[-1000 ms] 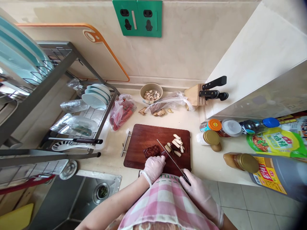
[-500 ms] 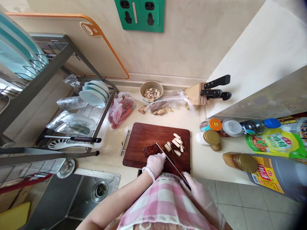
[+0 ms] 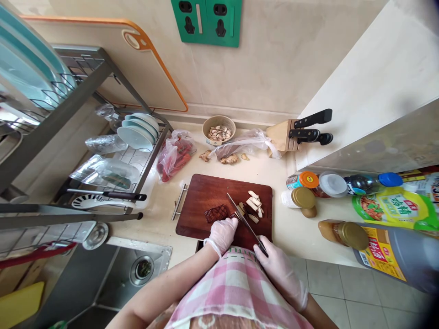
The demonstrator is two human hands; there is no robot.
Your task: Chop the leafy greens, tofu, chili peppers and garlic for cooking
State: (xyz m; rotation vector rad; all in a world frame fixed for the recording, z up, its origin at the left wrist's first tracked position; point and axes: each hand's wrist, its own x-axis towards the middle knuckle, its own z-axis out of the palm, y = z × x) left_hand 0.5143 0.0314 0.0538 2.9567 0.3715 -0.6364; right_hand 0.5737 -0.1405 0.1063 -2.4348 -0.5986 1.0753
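Note:
My right hand (image 3: pixel 276 262), in a clear glove, is closed round the dark handle of a kitchen knife (image 3: pixel 244 219). The blade slants up and left over a dark wooden cutting board (image 3: pixel 202 192). My gloved left hand (image 3: pixel 222 235) has its fingers curled on the board beside the blade, on a small dark brown piece of food (image 3: pixel 233 215) mostly hidden by them. Left of that lies a dark brown block with a cross-hatched surface (image 3: pixel 216 213). Right of the blade lie several pale slices with dark edges (image 3: pixel 254 201).
Behind the board are a bag of red chillies (image 3: pixel 174 157), ginger (image 3: pixel 229 159), a basket of garlic (image 3: pixel 218 130) and a knife block (image 3: pixel 279 135). A dish rack (image 3: pixel 147 171) and sink (image 3: pixel 116 269) are on the left. Jars (image 3: pixel 303 198) and a large jug (image 3: pixel 394 251) stand right.
The knife and my right hand have moved slightly up and forward, and the blade is now closer to the pale slices. My left hand has barely moved. The view has shifted a little.

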